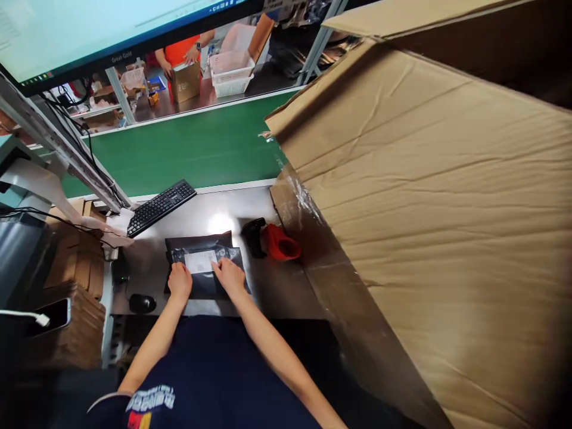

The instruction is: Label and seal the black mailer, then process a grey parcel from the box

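Note:
A black plastic mailing bag (206, 287) lies flat on the metal table in front of me. On its upper face is a white shipping label (199, 261); I cannot tell if it is fully stuck down. My left hand (180, 280) is closed at the label's left edge, fingers curled. At the right edge, my right hand (230, 276) is also closed, its thumb and finger on the label's margin. Just right of the bag stand a black handheld scanner (254, 237) and a red-orange tape roll or dispenser (282, 243).
A large open cardboard box (438, 196) fills the right side. A keyboard (161, 207) and mouse (142, 303) lie left, under a monitor (120, 36). Behind the table runs a green conveyor belt (192, 149); beyond it a co-worker's hands hold a carton (186, 82).

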A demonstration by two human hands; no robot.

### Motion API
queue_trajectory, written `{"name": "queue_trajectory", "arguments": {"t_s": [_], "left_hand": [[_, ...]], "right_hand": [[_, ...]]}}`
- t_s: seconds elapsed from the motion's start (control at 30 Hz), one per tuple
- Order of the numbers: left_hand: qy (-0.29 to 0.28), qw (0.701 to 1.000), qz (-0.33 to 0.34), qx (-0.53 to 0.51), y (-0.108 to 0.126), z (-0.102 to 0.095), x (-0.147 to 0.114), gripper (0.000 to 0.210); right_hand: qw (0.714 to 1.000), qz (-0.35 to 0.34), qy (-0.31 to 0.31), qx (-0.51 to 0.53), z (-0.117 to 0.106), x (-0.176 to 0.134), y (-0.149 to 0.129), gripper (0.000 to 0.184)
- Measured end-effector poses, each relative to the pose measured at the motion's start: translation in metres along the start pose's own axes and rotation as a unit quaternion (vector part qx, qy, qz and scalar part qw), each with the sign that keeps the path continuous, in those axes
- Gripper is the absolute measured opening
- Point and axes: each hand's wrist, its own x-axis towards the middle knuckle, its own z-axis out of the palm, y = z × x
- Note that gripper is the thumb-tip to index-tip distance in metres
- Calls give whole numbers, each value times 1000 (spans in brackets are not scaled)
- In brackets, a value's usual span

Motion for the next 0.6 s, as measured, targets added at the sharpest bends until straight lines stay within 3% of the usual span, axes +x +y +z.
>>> {"name": "queue_trajectory", "arguments": {"t_s": [0.1, 0.17, 0.23, 0.3, 0.4, 0.5, 0.6], "left_hand": [[37, 988, 62, 135, 2, -1, 3, 32], [50, 961, 181, 204, 0, 4, 9, 46], [3, 925, 302, 232, -5, 13, 16, 55], [-56, 905, 344, 244, -14, 23, 23, 59], [-51, 939, 261, 217, -36, 25, 35, 64], [-9, 993, 116, 31, -61, 14, 55, 75], [-42, 990, 50, -127, -70, 1, 77, 65]], "right_hand": [[994, -11, 49, -102, -7, -5, -6, 45], [987, -92, 75, -110, -3, -6, -10, 49], [969, -214, 46, -118, 9, -5, -12, 55], [956, -269, 0, -117, 23, -4, -8, 58], [977, -191, 11, -92, 32, 2, 11, 61], [997, -46, 35, 54, 23, 15, 31, 70], [958, 92, 38, 270, 4, 30, 35, 90]]}}
